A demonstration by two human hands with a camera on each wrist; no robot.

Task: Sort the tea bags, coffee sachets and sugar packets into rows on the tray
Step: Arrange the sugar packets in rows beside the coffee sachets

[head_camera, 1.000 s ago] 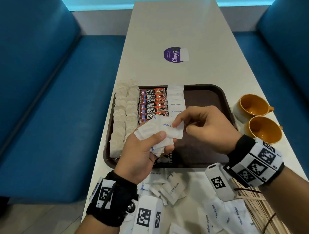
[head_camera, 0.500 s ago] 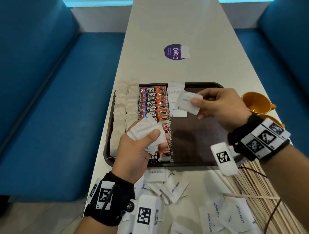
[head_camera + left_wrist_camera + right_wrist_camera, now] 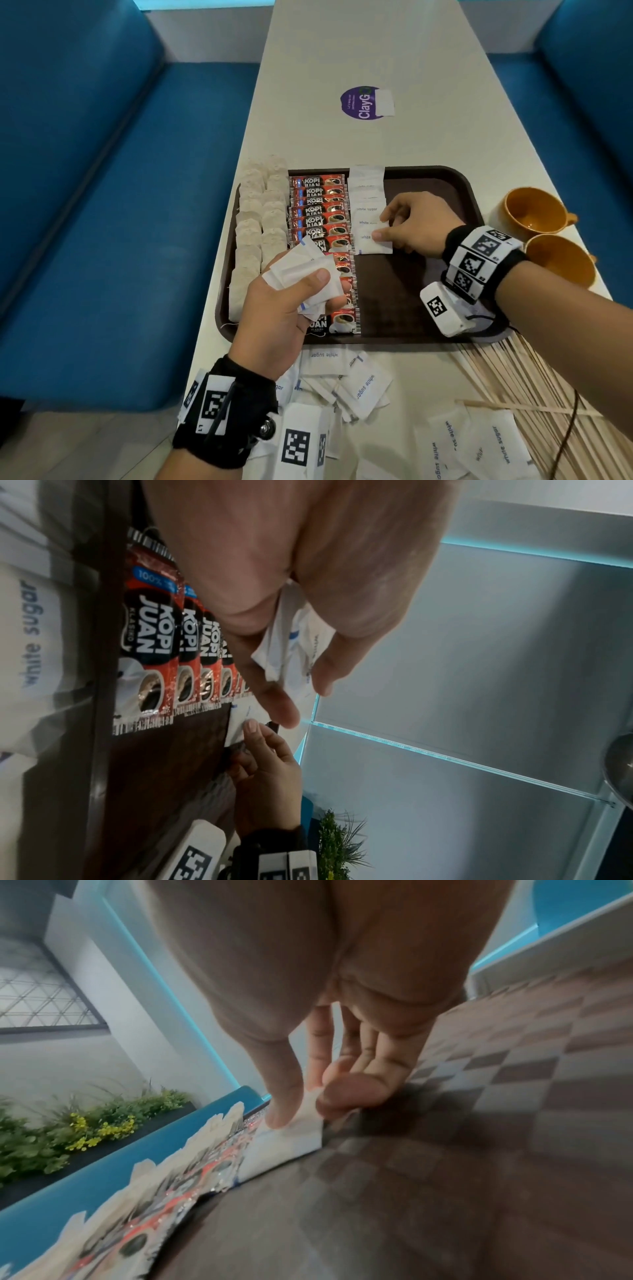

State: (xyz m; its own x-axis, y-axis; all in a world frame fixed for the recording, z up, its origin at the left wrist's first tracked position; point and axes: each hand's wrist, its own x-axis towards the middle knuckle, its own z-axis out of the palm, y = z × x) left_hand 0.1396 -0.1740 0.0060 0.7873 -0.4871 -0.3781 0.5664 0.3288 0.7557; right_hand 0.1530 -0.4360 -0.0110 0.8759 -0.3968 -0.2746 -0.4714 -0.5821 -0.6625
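**Sugar packet at the near end of the third row**

Dark brown plastic tray on the long pale desk. Three rows on it, running 12 to 6 o'clock: beige paper tea bags at the 9 o'clock side, red-and-black "Kopi Juan" coffee sachets beside them, white paper sugar packets next over, overlapping. The sugar row reaches about halfway down the tray; the tray's 3 o'clock half shows bare brown floor.

Right hand: thumb and forefinger pinch the nearest white sugar packet at its 3 o'clock edge, packet lying flat at the near end of the sugar row. The right wrist view shows the same packet under the thumb tip, other fingers loosely extended.

Left hand: fingers and thumb curled round a fanned bunch of white sugar packets, held above the coffee row's 6 o'clock end. The left wrist view shows this bunch between thumb and fingers.

Off the tray, at 6 o'clock: a loose heap of white "white sugar" packets on the desk. At 5 o'clock, a spread of thin wooden stirrer sticks. At 3 o'clock, two orange ceramic cups, touching. At 12 o'clock, a round purple sticker. Blue upholstered benches flank the desk.
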